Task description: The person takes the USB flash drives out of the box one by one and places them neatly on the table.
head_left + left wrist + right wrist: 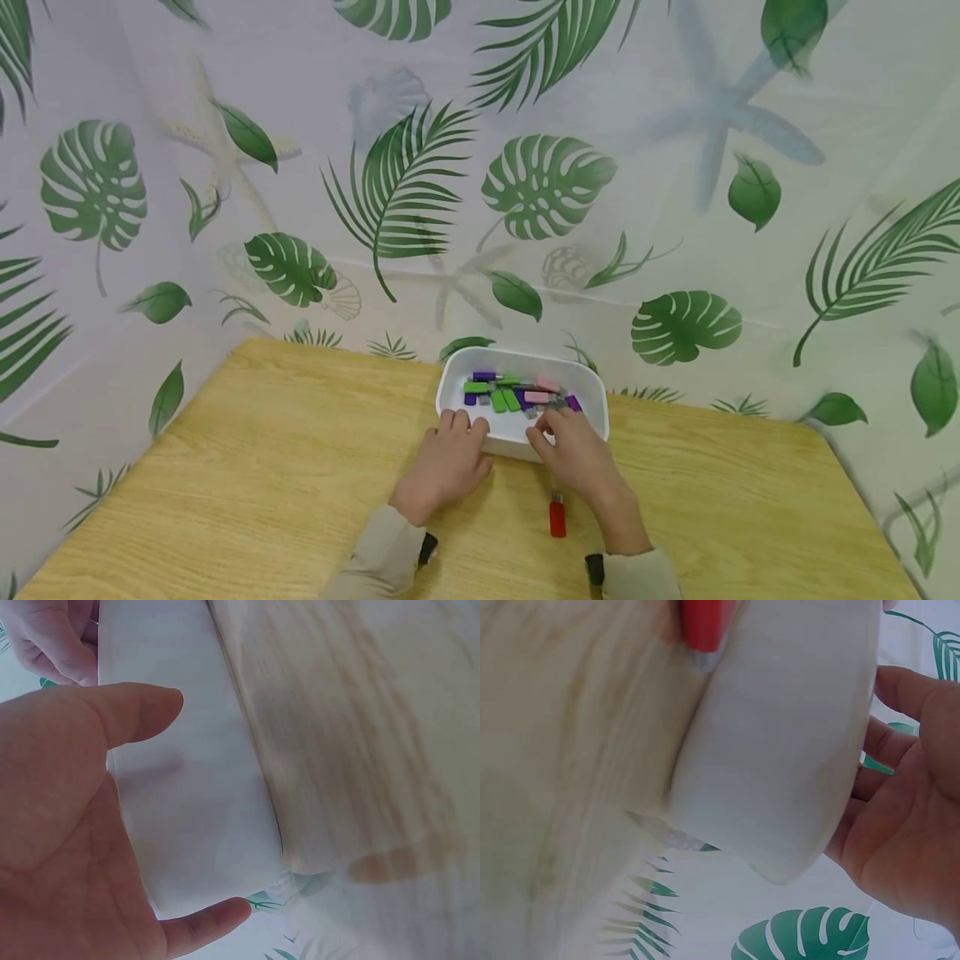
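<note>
A white plastic bin [510, 429] holds several USB flash drives [501, 402] in green, purple and pink. My left hand [447, 462] rests on its near left rim, fingers over the edge; in the left wrist view the thumb [150, 712] is stretched out along the outer wall. My right hand [581, 454] reaches over the near right rim with bent fingers, close to a purple flash drive [573, 403]. Nothing shows between its thumb and fingers, though the bin's wall hides some fingertips in the right wrist view. A red flash drive [557, 517] lies on the table before the bin.
The bin stands near the back edge of a wood-grain table [262, 467]. Behind hangs a pale cloth [465, 200] printed with green leaves, shells and starfish. Dark bands [595, 569] show at both wrists by the beige sleeves.
</note>
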The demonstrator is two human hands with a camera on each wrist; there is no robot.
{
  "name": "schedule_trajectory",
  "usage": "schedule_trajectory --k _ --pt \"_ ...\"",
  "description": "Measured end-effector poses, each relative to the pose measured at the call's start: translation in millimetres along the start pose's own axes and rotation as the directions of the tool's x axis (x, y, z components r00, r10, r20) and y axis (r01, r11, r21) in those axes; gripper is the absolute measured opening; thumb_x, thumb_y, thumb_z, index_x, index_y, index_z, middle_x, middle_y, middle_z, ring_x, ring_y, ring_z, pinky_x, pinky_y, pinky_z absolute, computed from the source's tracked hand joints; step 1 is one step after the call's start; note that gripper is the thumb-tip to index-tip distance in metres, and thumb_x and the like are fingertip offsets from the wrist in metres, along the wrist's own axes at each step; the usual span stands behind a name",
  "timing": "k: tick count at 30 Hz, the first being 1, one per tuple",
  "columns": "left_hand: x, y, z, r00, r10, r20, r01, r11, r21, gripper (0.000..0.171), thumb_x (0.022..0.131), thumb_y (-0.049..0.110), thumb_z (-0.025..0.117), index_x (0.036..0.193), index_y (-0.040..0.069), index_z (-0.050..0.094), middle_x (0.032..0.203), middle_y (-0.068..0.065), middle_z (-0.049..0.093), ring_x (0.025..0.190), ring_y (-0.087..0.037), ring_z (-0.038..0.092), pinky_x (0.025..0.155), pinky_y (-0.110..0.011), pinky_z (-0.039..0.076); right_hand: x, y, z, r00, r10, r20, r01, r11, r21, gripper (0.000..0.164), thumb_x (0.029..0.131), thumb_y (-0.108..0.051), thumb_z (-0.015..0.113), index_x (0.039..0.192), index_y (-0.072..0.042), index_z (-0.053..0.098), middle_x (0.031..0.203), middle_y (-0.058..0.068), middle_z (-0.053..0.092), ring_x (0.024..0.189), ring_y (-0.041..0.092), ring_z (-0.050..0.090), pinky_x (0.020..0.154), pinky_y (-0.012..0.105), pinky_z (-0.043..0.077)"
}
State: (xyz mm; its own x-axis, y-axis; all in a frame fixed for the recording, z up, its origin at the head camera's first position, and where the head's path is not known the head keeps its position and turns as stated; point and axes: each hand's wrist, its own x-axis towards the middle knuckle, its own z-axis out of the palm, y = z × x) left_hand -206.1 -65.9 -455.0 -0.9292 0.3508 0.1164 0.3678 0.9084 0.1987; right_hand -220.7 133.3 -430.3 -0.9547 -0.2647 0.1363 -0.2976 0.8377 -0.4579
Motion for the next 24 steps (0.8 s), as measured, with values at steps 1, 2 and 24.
schedule_trajectory --k 1,2,24 --pt "-0.4 0.2 0.6 1.000 0.001 0.000 -0.001 1.000 0.000 0.030 0.096 0.033 0.063 0.113 0.009 0.054 0.109 -0.012 0.052 0.105 -0.027 0.044 0.079 -0.044 0.048 0.2 1.5 1.2 1.000 0.005 0.003 -0.005 1.000 -0.005 0.021 0.098 -0.027 0.062 0.096 -0.006 0.068 0.094 0.006 0.064 0.085 0.021 0.057 0.080 0.041 0.053" --pt "-0.8 0.4 1.0 1.000 0.002 -0.001 -0.002 1.000 0.000 0.030 0.096 0.033 0.063 0.113 0.010 0.054 0.109 -0.012 0.052 0.105 -0.027 0.044 0.079 -0.044 0.048 0.6 3.1 2.5 1.000 0.012 0.005 -0.012 1.000 -0.009 0.025 0.099 -0.029 0.060 0.098 -0.006 0.069 0.096 0.007 0.065 0.087 0.023 0.059 0.081 0.042 0.053" --pt "0.0 -0.3 2.3 1.000 0.003 0.003 -0.003 1.000 -0.003 0.032 0.097 0.032 0.062 0.118 0.009 0.055 0.112 -0.013 0.053 0.108 -0.028 0.045 0.080 -0.043 0.047 5.4 2.5 9.1 0.978 0.086 0.192 -0.043 0.975 -0.217 0.062 0.105 -0.054 0.029 0.078 -0.014 0.068 0.071 0.004 0.059 0.076 0.028 0.061 0.082 0.055 0.046"
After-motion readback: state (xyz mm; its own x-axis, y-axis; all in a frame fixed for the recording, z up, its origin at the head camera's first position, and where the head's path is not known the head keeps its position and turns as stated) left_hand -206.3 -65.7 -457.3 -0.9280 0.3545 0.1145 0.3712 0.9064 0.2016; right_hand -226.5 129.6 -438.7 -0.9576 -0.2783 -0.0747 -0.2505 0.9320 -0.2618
